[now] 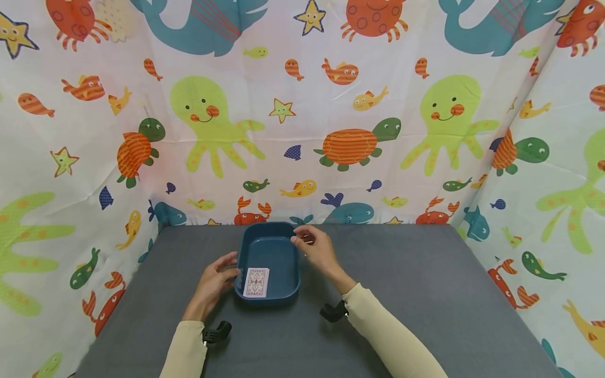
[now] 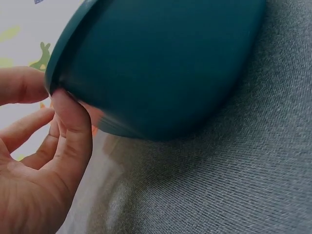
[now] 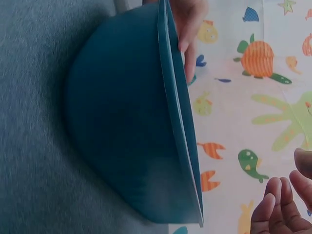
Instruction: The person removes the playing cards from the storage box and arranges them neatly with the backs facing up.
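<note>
A dark blue, deep plastic tray with rounded corners stands on the grey table. Inside, at its near left corner, lies a deck of playing cards, patterned back up. My left hand is at the tray's left side; in the left wrist view its thumb presses the outer wall just under the rim and a finger reaches the rim's other side. Over the far right corner hovers my right hand, its fingers loosely bent and holding nothing. The right wrist view shows these fingertips apart from the rim.
Grey cloth covers the table. A white curtain printed with sea animals hangs behind it and along both sides. Each wrist carries a small black device, below the cream sleeves.
</note>
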Demonstrator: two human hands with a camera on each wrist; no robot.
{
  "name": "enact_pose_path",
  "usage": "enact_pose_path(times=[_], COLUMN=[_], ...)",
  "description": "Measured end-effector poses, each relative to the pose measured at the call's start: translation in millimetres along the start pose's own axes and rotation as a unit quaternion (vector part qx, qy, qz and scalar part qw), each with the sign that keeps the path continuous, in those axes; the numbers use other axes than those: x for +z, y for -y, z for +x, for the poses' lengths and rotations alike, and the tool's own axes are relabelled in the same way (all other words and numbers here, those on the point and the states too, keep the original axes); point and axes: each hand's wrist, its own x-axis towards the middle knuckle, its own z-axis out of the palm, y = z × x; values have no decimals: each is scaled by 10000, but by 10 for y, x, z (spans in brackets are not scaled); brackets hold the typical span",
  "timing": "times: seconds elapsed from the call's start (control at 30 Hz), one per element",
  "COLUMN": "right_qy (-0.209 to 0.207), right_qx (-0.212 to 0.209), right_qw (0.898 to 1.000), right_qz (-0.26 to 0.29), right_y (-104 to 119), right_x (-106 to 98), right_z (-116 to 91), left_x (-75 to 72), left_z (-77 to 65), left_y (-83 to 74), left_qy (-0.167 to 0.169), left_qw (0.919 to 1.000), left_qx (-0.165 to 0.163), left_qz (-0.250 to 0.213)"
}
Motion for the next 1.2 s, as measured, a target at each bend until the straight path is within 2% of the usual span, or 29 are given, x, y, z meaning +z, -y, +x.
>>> enact_pose_path(times=[0.33,0.63,0.93,1.2], right_qy=[270,914,1439,1512], right_qx=[55,301,535,755], right_qw=[9996,9952,9860,9803], right_qz=[-2,-172,-658,-1019], right_y=[54,105,84,7], right_x=[214,475,725,874], right_z=[-25,-57,-43,-7], left_x=[-22,-24,-25,-22], left_z=[50,39,49,44], left_y=[46,54,57,39], left_qy=[239,215,248,259], left_qw=[9997,9996,9994,9993], left_qx=[-22,-32,-59,-44], left_qz=[-96,-184,-249,-283])
